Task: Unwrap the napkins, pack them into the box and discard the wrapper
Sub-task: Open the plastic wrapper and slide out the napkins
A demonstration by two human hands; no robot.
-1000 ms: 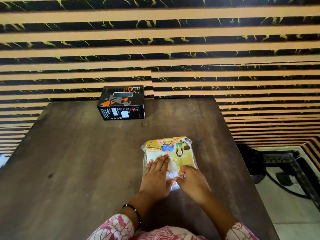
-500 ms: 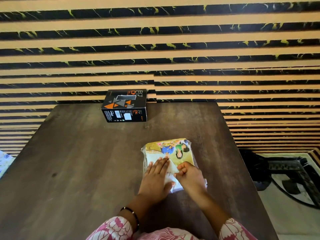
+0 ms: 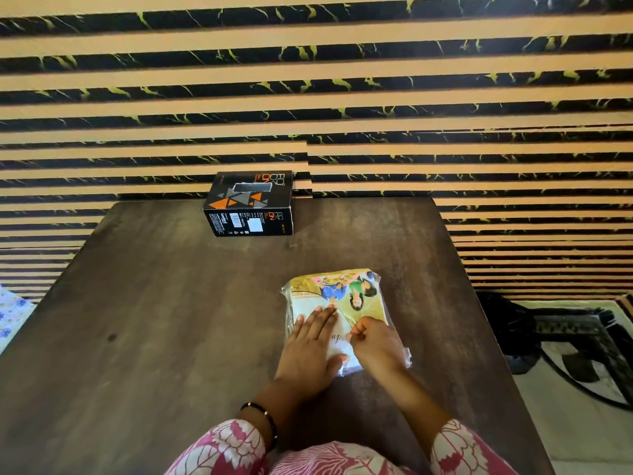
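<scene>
A napkin pack (image 3: 337, 293) in clear plastic with a yellow printed label lies flat on the dark wooden table (image 3: 171, 320), right of centre. My left hand (image 3: 310, 351) rests flat on its near left part, fingers together and extended, pressing it down. My right hand (image 3: 375, 344) sits on the near right part with fingers curled, pinching the wrapper's plastic near the middle. The near end of the pack is hidden under both hands. A black box (image 3: 250, 204) with orange and grey triangles stands closed at the far edge of the table, well apart from the pack.
A wall of tan and black marbled stripes (image 3: 342, 97) rises right behind the table. To the right, below the table edge, a black metal frame (image 3: 565, 334) stands on a pale floor. A floral cloth (image 3: 13, 310) shows at far left.
The camera has tipped slightly, so the scene sits a bit lower in view. My right hand has crept a little farther up the pack, fingers curling tighter on the plastic. The left hand stays flat.
</scene>
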